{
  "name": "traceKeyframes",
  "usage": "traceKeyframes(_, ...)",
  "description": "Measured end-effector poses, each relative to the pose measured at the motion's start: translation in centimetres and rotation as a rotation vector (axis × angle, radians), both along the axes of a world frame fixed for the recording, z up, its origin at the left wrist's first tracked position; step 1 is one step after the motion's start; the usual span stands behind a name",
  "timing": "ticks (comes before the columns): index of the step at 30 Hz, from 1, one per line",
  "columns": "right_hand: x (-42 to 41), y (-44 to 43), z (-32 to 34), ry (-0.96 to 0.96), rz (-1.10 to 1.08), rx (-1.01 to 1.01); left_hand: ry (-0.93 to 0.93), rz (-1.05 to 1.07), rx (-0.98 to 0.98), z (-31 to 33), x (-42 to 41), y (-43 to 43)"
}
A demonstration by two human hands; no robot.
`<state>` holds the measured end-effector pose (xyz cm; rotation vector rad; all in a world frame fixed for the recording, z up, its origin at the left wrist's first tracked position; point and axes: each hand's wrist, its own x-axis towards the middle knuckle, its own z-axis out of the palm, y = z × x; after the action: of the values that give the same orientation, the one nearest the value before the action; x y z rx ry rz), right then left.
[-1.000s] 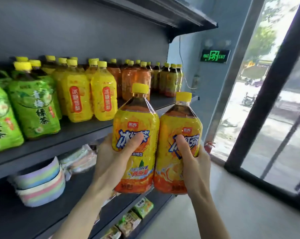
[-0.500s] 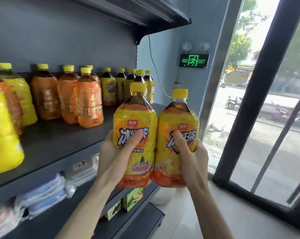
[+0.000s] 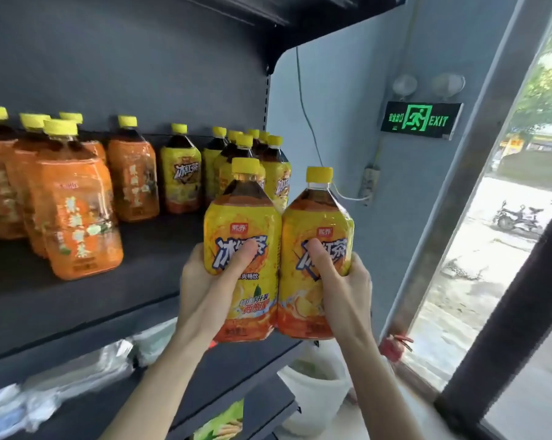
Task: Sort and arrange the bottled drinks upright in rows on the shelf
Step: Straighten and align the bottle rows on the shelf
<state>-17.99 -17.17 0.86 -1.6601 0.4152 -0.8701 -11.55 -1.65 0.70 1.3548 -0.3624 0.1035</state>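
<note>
Head view — held bottles [image 3: 241,223] now nearer shelved yellow row [image 3: 180,179].

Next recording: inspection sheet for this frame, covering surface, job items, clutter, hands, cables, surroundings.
Surface: dark shelf, bottles standing along its left and back.
Job's things: left bottle and right bottle held upright, side by side, before the shelf; orange-label bottles and yellow-label bottles stand behind.
Clutter: plastic-wrapped packs on the shelf below; white bucket on floor.
Grippers: left hand grips left bottle, right hand grips right bottle.
Cables: white cable runs down the wall.
Surroundings: lit exit sign; window onto a street.
</note>
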Motion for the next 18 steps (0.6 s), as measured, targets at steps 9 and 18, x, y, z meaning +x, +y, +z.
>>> traceKeyframes(9, 10.2, -6.8, 0.0, 0.003, 0.240, 0.029, 0.015, 0.283, 0.032, 0.3, 5.3, -5.7)
traceKeyframes(18, 17.8, -10.7, 0.7, -0.088, 0.458, 0.094, -0.070, 0.412, 0.052, 0.5, 10.3, -9.2)
